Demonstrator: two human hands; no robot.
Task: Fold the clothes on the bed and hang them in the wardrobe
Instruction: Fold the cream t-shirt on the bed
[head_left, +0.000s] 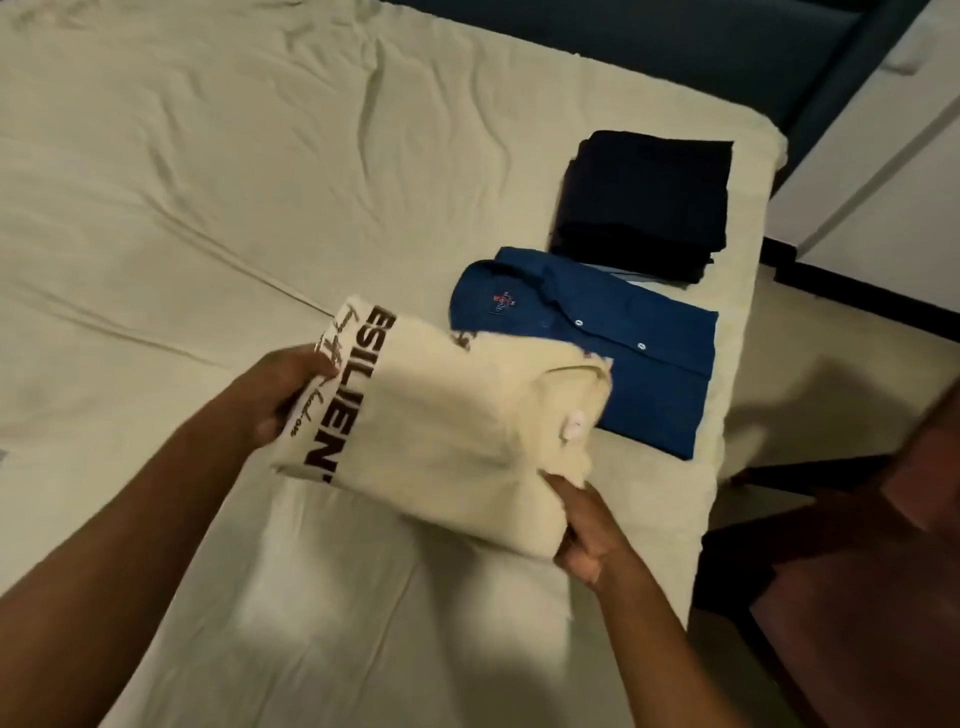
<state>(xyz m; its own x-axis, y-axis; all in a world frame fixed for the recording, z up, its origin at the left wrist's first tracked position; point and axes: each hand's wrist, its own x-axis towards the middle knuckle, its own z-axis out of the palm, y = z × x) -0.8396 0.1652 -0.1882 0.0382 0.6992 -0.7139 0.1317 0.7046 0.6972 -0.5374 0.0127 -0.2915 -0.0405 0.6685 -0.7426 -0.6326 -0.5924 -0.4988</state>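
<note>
Headboard (675, 57): dark blue, padded, at twelve to one o'clock. Wall panels (878, 171): pale, at two o'clock. Floor (810, 374): beige, at three o'clock, crossed by dark shadows. Blurred reddish-brown shape (883, 597) at four o'clock; identity unclear.

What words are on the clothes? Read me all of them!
"ESILIEN": big dark block letters on the folded cream cotton T-shirt, held by the left hand and right hand; the word's ends are hidden.
Thin cursive writing beside those letters: too blurred to read.
Small neck label inside the folded blue button-up shirt: too small to read.
Folded dark navy garment: no text.
</note>
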